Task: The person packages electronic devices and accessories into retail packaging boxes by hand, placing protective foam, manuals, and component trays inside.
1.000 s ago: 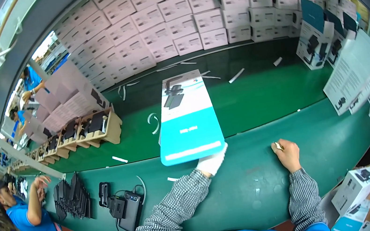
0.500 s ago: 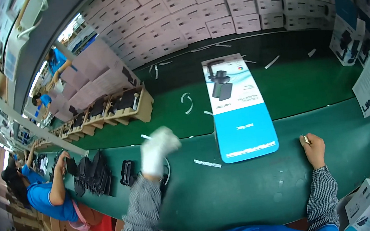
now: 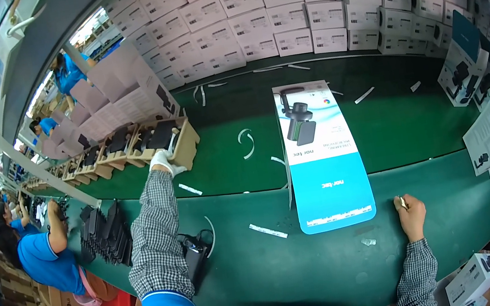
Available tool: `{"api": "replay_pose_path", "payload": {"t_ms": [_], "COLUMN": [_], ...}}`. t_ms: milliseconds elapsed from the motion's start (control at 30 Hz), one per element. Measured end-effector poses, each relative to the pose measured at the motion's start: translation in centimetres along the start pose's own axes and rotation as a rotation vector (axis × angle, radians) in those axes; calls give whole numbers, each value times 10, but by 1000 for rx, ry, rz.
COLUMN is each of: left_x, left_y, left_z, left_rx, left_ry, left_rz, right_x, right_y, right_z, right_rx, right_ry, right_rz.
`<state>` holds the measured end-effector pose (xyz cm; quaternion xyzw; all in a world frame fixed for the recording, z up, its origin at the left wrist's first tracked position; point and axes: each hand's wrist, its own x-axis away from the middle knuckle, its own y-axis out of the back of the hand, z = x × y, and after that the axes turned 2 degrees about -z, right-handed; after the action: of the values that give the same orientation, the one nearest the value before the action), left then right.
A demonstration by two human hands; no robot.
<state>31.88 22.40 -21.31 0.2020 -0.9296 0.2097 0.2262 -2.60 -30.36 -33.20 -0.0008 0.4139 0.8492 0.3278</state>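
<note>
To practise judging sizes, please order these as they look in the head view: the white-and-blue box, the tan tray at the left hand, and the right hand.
1. White-and-blue box
2. Tan tray, partly behind the left hand
3. Right hand
The tray lies farther off; this is apparent size only.

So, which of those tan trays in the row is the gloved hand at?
The tray at the row's right end: the gloved left hand is at its front edge, while the others run off to the left.
</note>
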Motion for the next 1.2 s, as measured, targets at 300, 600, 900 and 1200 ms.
{"api": "replay_pose_path", "payload": {"t_ms": [300,600,900,1200], "left_x": [217,444,555,625], "left_y": [61,105,77,1], "left_z": [-9,23,127,307], "left_rx": [-317,-235,-391,-373], "left_ry": [-79,100,336,416], "left_rz": [196,523,743,939], "right_x": [45,155,236,261], "right_y": [38,76,170,257], "right_z": [57,236,190,23], "right_rx": [-566,-1180,-1259,-1002], "right_ry": [-32,111,-134,-288], "right_rz": [-287,83,-119,-615]}}
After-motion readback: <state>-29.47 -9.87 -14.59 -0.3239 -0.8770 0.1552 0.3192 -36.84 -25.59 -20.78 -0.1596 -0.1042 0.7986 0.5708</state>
